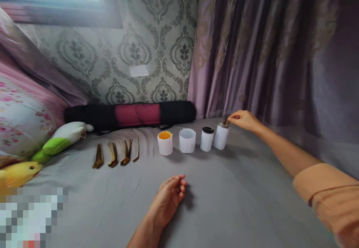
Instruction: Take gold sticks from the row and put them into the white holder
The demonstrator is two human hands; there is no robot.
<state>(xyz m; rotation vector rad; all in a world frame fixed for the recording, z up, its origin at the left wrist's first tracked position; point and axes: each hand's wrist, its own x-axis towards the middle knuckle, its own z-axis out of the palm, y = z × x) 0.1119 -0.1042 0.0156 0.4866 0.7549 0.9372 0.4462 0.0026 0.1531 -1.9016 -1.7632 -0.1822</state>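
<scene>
My right hand point(244, 120) reaches out over the rightmost of several white cups point(221, 136) standing in a row on the grey bedsheet. Its fingers pinch a thin dark utensil point(225, 120) that stands in that cup. The other cups point(165, 143) point(187, 140) point(206, 138) stand to its left; one has an orange inside, one a dark rim. My left hand point(169, 197) rests on the sheet nearer to me, fingers loosely curled, holding nothing. Groups of gold-coloured cutlery point(113, 154) lie in a row left of the cups.
A black and maroon rolled bag point(131, 115) lies along the patterned wall behind the cups. Plush toys point(60, 139) and a floral pillow point(19, 121) sit at the left. A purple curtain point(266, 46) hangs at the right. A window is at the top left.
</scene>
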